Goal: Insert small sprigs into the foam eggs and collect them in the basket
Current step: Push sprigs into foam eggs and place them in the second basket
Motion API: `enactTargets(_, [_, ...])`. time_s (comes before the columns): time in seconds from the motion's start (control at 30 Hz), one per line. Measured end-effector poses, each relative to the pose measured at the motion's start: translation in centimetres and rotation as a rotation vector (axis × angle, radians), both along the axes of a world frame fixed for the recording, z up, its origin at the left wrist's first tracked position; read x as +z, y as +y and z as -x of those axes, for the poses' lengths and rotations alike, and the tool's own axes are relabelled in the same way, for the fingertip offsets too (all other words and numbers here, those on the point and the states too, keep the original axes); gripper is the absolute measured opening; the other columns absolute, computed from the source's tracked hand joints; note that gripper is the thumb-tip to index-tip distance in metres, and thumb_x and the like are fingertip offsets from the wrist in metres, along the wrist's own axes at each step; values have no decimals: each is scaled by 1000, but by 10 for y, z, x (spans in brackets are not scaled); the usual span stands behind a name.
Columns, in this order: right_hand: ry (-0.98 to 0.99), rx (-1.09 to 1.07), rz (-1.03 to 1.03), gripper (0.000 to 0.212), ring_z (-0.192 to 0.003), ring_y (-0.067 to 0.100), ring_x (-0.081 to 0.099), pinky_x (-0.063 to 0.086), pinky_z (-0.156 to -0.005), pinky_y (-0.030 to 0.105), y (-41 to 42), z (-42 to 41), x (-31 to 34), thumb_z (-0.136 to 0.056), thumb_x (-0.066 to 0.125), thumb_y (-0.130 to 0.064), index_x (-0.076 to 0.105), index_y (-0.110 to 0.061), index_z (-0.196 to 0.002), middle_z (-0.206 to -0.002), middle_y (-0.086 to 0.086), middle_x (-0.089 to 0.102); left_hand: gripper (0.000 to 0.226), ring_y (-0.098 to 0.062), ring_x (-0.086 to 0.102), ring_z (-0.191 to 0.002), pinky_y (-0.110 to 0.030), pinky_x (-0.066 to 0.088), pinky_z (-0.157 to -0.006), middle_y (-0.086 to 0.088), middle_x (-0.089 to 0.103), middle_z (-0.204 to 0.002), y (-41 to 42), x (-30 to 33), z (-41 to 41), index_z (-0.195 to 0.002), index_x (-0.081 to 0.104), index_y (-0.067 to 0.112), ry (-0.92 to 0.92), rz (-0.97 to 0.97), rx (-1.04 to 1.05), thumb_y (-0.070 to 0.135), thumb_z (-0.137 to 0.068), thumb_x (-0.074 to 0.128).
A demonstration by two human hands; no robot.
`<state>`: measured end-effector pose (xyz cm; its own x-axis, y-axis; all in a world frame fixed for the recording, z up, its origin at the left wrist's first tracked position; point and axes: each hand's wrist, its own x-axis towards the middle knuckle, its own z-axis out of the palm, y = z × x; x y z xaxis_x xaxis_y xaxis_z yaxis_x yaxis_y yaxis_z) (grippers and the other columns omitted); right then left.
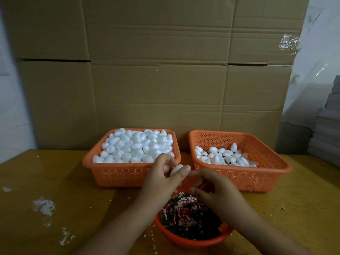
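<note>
3 orange baskets on wooden table point(55, 181). Rear-left basket point(114, 173) heaped w/ plain foam eggs point(136, 146), too many to count. Rear-right basket point(266, 173) approx. a quarter full; finished eggs point(224, 156) lay in a loose pile, roughly 25, one standing point-up. Small round basket point(191, 240) nearest the person held dark green sprigs point(184, 230) mixed w/ white foam crumbs; no. of sprigs can't tell.

2 hands, both above the round basket. Left hand point(161, 178) curled, thumb and fingers pinching 1 egg point(176, 169); long axis ran lower-left to upper-right. Right hand point(215, 189) just beside it, fingertips bunched toward the egg; whether it held a sprig, couldn't tell.
</note>
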<state>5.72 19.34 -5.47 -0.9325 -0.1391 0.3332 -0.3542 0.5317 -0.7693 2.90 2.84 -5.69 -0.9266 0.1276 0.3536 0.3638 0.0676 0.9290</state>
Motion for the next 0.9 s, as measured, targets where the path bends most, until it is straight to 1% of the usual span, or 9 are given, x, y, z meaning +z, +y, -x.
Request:
enactTargets(0.07, [21,-9,-25,35,-66,2,61,49,-65,17,0,0,0,-82,76,-13,64,-37,-106,-78,-7,66,21,-10,62,-73,-21,50,-58,-2,69,-85,-1,-2,1,-97,52,18,-19,-26,-27,21,-87,70])
enactTargets(0.13, [25,0,-36,36,-66,1,60,48,-65,16,0,-1,1,-82,76,-15,62,-41,-102,-78,-6,66,19,-10,66,-82,-20,51,-61,-1,72,-94,-2,-2,2,-102,57,21,-33,-62,-47,14,-89,68])
enactTargets(0.27, [37,-2,-47,34,-68,0,60,50,-67,19,0,0,1,-82,76,-14,62,-42,-95,-79,-5,65,14,-9,70,-80,-21,53,-62,3,75,-95,0,1,0,-105,66,23,6,-58,-40,22,-98,54])
enactTargets(0.37, [31,1,-43,26,-71,1,60,50,-68,20,0,0,0,-82,76,-13,66,-35,-92,-80,-7,66,25,-12,69,-71,-22,53,-57,-3,76,-88,2,4,-1,-102,64,16,-34,-108,-35,26,-103,41])
enactTargets(0.47, [38,12,-28,25,-69,2,60,49,-67,21,1,0,-1,-81,76,-11,66,-33,-88,-78,-7,65,30,-16,69,-66,-22,53,-56,-6,76,-81,3,5,-2,-103,60,15,-66,-152,-52,33,-103,37])
enactTargets(0.57, [32,32,-35,24,-65,4,61,51,-66,24,1,1,-2,-82,76,-11,66,-31,-88,-80,-4,65,33,-18,70,-65,-22,53,-56,-8,76,-81,1,4,-1,-103,56,13,-46,-169,-70,41,-95,43])
enactTargets(0.7, [30,44,-98,26,-63,-1,59,48,-66,20,1,2,-4,-82,76,-15,63,-37,-86,-77,-6,64,36,-17,70,-67,-24,53,-58,-7,76,-86,2,4,1,-105,51,16,-21,-158,-64,42,-82,59])
enactTargets(0.8, [33,31,-135,28,-67,-4,59,47,-67,16,1,3,-4,-81,77,-18,62,-41,-84,-78,-8,64,26,-12,69,-72,-22,53,-61,-6,74,-86,0,0,2,-101,51,16,-1,-146,-36,21,-85,71])
enactTargets(0.9, [13,36,-143,28,-67,-3,61,48,-66,16,1,3,-5,-82,76,-18,62,-43,-82,-81,-8,65,25,-6,65,-77,-20,53,-62,-6,70,-92,-3,-2,4,-97,54,16,0,-151,-47,2,-84,71])
